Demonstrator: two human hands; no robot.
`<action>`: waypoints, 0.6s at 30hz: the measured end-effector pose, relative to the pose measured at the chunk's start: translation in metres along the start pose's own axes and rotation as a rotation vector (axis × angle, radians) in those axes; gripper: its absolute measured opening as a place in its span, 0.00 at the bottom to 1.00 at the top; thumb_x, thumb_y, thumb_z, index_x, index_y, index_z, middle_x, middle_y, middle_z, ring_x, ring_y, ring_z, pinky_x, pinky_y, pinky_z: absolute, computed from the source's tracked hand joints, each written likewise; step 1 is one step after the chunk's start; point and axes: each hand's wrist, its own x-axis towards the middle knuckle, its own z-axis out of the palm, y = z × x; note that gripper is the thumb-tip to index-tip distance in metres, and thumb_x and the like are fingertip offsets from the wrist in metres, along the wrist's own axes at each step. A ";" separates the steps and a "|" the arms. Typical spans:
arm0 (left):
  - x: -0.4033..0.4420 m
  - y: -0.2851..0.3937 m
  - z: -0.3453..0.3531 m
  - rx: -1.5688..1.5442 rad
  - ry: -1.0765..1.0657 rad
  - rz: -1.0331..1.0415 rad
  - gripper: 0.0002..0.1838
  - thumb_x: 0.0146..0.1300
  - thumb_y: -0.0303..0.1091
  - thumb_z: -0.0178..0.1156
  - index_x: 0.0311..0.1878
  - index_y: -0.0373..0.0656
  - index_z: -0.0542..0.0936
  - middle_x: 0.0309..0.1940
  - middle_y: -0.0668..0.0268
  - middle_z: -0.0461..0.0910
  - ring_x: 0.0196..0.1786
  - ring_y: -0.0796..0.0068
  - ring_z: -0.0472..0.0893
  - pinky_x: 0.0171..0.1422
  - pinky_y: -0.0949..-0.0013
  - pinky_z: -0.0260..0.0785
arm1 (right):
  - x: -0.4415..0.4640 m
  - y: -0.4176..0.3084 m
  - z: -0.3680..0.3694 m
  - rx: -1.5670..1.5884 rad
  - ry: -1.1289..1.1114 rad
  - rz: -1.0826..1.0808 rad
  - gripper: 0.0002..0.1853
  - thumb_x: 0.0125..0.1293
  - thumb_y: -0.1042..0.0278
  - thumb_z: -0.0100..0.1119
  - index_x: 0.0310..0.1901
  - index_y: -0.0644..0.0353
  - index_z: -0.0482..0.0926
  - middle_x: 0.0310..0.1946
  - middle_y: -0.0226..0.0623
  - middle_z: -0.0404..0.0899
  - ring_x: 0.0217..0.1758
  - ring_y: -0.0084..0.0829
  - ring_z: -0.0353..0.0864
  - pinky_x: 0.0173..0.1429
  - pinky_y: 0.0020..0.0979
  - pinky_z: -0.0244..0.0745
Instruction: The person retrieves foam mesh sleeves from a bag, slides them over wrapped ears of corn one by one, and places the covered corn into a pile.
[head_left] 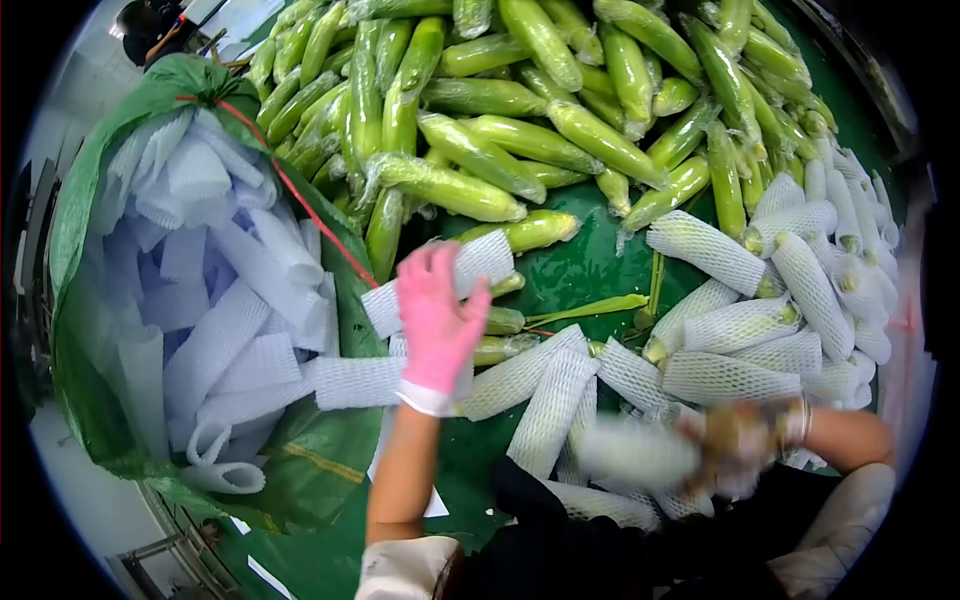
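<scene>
My left hand point(438, 325), in a pink glove, is closed over a white foam net sleeve point(484, 262), which shows on both sides of the fingers. Other foam sleeves point(355, 383) lie just below it. Beside that hand are the ends of plastic-wrapped green corn ears point(505, 320). My right hand point(745, 440), in a brownish glove, is smeared by motion. A blurred corn ear in a foam sleeve point(640, 452) extends leftward from it and appears held; the fingers themselves are unclear. Beneath it lie several sleeved ears point(555, 410).
A green sack point(75, 330) full of loose foam sleeves point(190, 290) stands at left, with a red strip along its edge. Plastic-wrapped corn point(500, 90) is heaped at the back of the green table point(575, 265). Sleeved corn point(735, 375) is piled at right. Another person point(150, 30) is far left.
</scene>
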 end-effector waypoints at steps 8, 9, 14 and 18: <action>-0.024 -0.050 0.008 0.159 -0.582 -0.125 0.23 0.46 0.40 0.68 0.43 0.38 0.74 0.43 0.54 0.73 0.49 0.53 0.73 0.51 0.55 0.69 | 0.067 -0.001 0.031 0.024 0.411 -0.436 0.20 0.64 0.48 0.54 0.45 0.57 0.71 0.44 0.43 0.76 0.42 0.39 0.79 0.44 0.39 0.74; -0.027 -0.048 0.010 0.207 -0.551 -0.114 0.24 0.46 0.41 0.68 0.43 0.38 0.74 0.42 0.54 0.74 0.49 0.52 0.74 0.52 0.55 0.69 | 0.077 -0.021 -0.004 0.136 0.543 -0.346 0.26 0.62 0.46 0.56 0.49 0.60 0.69 0.44 0.47 0.75 0.45 0.44 0.77 0.47 0.39 0.74; -0.043 -0.037 0.020 -0.088 -0.494 -0.145 0.20 0.48 0.40 0.66 0.41 0.38 0.75 0.37 0.52 0.74 0.41 0.50 0.76 0.46 0.56 0.70 | 0.241 -0.011 -0.066 0.417 1.299 -0.465 0.42 0.59 0.40 0.59 0.62 0.71 0.62 0.52 0.62 0.72 0.55 0.54 0.74 0.58 0.41 0.71; -0.036 0.000 -0.015 -0.716 -0.580 -0.402 0.13 0.56 0.37 0.64 0.35 0.37 0.75 0.27 0.65 0.74 0.30 0.72 0.75 0.33 0.71 0.66 | 0.214 -0.041 -0.071 0.974 1.278 -0.729 0.25 0.58 0.63 0.68 0.52 0.66 0.68 0.43 0.41 0.75 0.47 0.30 0.76 0.49 0.30 0.73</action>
